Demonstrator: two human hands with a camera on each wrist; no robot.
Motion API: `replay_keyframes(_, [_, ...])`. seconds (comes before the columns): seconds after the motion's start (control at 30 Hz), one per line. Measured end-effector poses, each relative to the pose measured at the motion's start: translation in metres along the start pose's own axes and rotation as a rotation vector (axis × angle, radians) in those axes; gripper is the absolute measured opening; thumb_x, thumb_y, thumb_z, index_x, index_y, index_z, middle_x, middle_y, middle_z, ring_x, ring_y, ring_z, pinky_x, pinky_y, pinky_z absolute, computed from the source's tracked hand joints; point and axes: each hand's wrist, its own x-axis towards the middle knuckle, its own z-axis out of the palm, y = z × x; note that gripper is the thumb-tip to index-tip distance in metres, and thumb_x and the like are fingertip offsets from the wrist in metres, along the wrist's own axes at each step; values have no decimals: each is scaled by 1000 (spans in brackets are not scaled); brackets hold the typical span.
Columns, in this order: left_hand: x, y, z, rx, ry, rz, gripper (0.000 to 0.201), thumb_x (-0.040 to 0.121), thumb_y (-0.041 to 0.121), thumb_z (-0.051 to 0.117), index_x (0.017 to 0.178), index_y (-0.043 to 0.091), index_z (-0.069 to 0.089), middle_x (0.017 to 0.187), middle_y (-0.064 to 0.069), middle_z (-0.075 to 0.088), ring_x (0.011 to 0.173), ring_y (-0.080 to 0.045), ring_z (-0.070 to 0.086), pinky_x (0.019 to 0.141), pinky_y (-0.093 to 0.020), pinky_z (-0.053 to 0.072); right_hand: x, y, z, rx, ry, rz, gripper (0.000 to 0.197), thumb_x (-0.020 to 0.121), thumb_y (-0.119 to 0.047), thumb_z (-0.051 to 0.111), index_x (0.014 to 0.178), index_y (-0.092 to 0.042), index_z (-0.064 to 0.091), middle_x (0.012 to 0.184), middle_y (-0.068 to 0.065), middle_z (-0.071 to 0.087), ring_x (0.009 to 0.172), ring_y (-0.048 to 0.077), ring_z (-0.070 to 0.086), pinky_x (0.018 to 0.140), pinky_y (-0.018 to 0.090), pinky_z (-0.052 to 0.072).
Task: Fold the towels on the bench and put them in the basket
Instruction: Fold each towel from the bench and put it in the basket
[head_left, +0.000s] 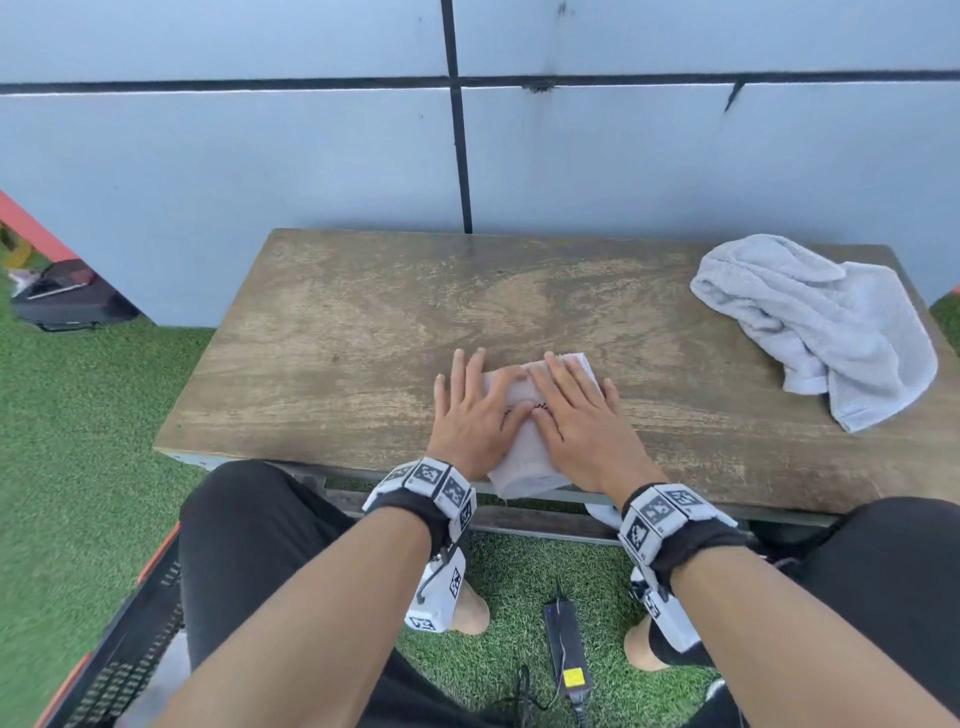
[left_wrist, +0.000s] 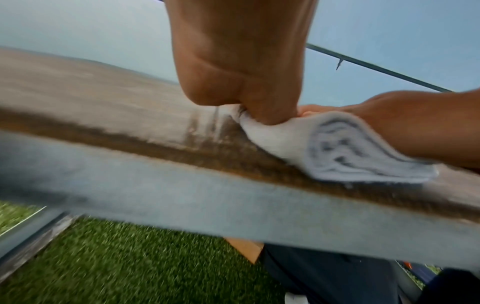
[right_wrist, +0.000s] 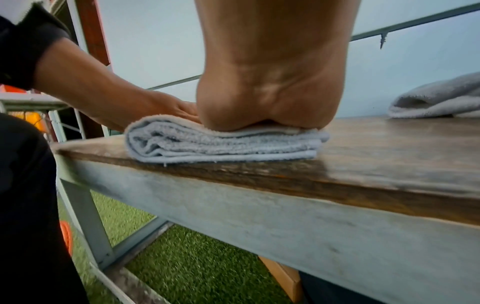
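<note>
Head view: two towels on bench (head_left: 363, 322). Folded towel (head_left: 524, 467) at centre, near front edge, mostly hidden under left hand (head_left: 475, 415) and right hand (head_left: 582, 415), both flat, fingers straight, pressing. Crumpled towel (head_left: 821, 322) at right. Basket (head_left: 130, 613) cut off lower left.

Left wrist view: blurred; pale layered folds (left_wrist: 337, 148) visible.

Right wrist view: heel of palm (right_wrist: 259, 102) on neat stack (right_wrist: 221, 144).

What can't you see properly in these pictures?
- Basket: head view, cut off by the lower left edge and hidden behind a leg; what lies inside cannot be told.
- Top of the folded towel: both hands, left hand and right hand, cover most of it.
- Fingers: each wrist view shows only the heel of the palm.
- Bench front edge: blurred in the left wrist view.
- Crumpled towel: cut off by the right wrist view's edge.
</note>
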Motion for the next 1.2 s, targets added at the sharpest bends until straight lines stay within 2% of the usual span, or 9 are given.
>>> replay_keyframes(0.1, [17,10,-11,109,65,-64,53,100,57,34,144,28,34,164,-15,3,152,-36,-5,119,-56,11,9,-9,3,64,47,150,59,104,-49,11,158,-31,-2,165,-12,-13,151,10,-17,122,53,-3])
replay_keyframes(0.2, [28,26,-13,19,82,-25,47,104,39,36,147,20,36,166,-9,8,153,-30,-1,119,-54,18,13,-16,6,145,75,257,59,104,-47,11,158,-29,-3,165,-10,-15,151,12,-17,121,57,-5])
replay_keyframes(0.27, [26,31,-4,-90,39,-33,52,106,37,28,155,20,25,167,-3,7,154,-24,-1,121,-52,15,13,-16,7,167,94,278,58,104,-46,10,158,-27,-3,165,-8,-15,151,13,-17,120,59,-3])
replay_keyframes(0.37, [18,26,9,-61,55,-25,56,106,41,21,159,23,13,168,3,2,154,-22,-3,122,-49,12,13,-14,8,172,121,266,58,105,-46,11,158,-27,0,165,-8,-13,151,13,-15,121,59,-2])
replay_keyframes(0.57, [18,17,11,-65,36,-25,55,105,45,14,158,35,4,167,13,-5,153,-18,-10,123,-51,2,11,-1,8,134,120,213,58,103,-49,10,158,-32,-2,165,-13,-14,151,8,-16,123,52,-1])
replay_keyframes(0.83, [16,8,10,-62,29,-62,53,105,48,11,156,43,-2,166,16,-9,153,-20,-12,123,-51,-4,6,8,7,135,127,228,58,104,-48,9,157,-33,-5,164,-12,-16,150,10,-18,123,48,-2])
replay_keyframes(1.07, [8,-6,5,-104,-16,-113,54,106,45,11,157,39,-7,167,10,-6,153,-15,-10,124,-44,-7,-4,20,4,191,54,336,57,102,-52,7,154,-41,-14,164,-9,-20,150,16,-21,120,48,-13])
replay_keyframes(1.2, [2,-17,2,-108,-56,-157,58,106,48,10,159,29,-3,166,11,-10,152,-11,-14,123,-43,-10,-8,24,-1,263,11,340,64,103,-52,11,155,-30,-19,164,-9,-19,149,11,-23,119,45,-16])
